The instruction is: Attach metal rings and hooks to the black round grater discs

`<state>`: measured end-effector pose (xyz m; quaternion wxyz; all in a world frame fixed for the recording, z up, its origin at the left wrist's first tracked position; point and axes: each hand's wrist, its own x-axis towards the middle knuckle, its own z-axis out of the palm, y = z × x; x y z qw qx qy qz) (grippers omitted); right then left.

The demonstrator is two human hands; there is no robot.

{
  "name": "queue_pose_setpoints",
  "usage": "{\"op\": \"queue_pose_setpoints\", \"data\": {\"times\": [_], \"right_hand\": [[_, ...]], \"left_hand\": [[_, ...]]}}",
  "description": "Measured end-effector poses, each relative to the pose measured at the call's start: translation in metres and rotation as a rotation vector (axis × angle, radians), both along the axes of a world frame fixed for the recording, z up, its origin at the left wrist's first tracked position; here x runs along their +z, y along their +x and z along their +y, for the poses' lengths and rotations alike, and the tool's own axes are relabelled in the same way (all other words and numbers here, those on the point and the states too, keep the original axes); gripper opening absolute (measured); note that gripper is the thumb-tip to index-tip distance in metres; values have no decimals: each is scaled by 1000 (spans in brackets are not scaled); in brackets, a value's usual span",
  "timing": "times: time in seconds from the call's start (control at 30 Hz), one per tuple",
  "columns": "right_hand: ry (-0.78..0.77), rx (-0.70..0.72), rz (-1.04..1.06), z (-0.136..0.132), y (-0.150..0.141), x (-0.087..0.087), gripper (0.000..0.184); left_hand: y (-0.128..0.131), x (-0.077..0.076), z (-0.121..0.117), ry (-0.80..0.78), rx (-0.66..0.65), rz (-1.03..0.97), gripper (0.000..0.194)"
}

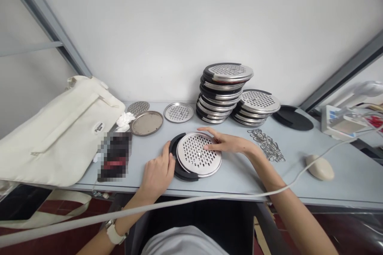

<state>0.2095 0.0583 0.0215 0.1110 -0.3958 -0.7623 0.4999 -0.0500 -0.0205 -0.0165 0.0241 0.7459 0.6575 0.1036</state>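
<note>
White cable crosses forearms | left fingers touch holder, grip unclear | right fingers spread

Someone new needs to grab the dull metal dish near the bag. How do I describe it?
Find the big cream bag on the desk's left. Right of it lies a round, brownish-grey dish with a raised rim. Unlike the small disc behind it and the shiny disc to its right, it has no grid of holes.

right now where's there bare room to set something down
Bare: the tabletop right of the beige rounded object, and a smaller patch between the blurred dark item and left hand. Crowded: along the wall, from the cream bag to the black plate.
</note>
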Motion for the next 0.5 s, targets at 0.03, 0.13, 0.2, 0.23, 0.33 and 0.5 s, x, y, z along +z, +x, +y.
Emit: {"op": "queue_pose_setpoints", "data": {"times": [0.03, 0.13, 0.2, 0.23, 0.33, 0.5], "right_hand": [[19, 6, -5, -1, -1, 0, 72], [56, 8, -20, -4, -5, -1, 70], [37, -13, -52, -5, -8, -2, 72], [23, -27, -74, -6, -10, -2, 73], [23, -70, -119, -7, -13, -3, 77], [66, -103, -162, -8, -18, 0, 77]], "left_hand": [[1, 0, 0, 2, 4, 1, 45], [6, 2, -1, 5, 24, 12, 45], [8, 3, -2, 1, 38, 18, 45], [9, 4, -2, -2, 45, 21, 45], [9, 4, -2, -9, 50, 24, 46], [7, 1, -1, -10, 15, 12, 48]]}}
